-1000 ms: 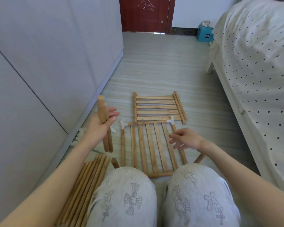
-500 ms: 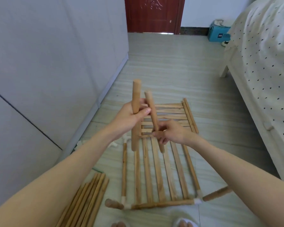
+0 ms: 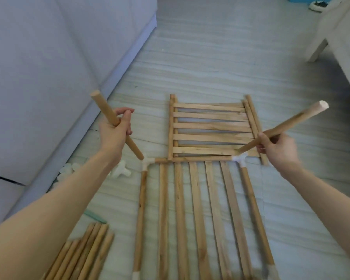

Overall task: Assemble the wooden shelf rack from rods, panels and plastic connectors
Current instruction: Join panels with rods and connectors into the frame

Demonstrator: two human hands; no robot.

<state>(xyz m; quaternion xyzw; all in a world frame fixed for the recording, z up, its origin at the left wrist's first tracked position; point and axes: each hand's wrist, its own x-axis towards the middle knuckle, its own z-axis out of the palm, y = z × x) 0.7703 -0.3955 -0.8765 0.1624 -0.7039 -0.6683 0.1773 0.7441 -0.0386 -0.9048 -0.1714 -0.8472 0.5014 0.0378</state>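
The left hand [image 3: 115, 130] is gripping a short rod [image 3: 117, 129] around its middle, fingers and thumb curled about it, the lower tip hanging just above and to the left of the near-left corner connector [image 3: 148, 163] without touching it. The right hand [image 3: 277, 147] is pinching a second rod [image 3: 281, 128] near its lower third, and that rod's lower end is resting at, or just entering, the far-right corner connector [image 3: 238, 158]; whether it is seated cannot be told. Between the two hands and reaching back toward the person, the framed slatted panel [image 3: 196, 209] is lying flat on the floor [image 3: 210, 57], with a loose slatted panel [image 3: 210, 128] lying just beyond it. Judgement: the step in hand is socketing uprights into the corner connectors. To do it well, the right rod is needing to be brought from its steep lean to square with the socket axis before pushing, since pressing in at an angle is likely to pry the connector off the frame rods or jam the tip. The left rod is wanting the same: tip centred over the open socket, then a straight push with a slight twist. Spare white connectors [image 3: 120, 170] are sitting below the left wrist, and a bundle of rods [image 3: 83, 253] is lying under the left forearm.
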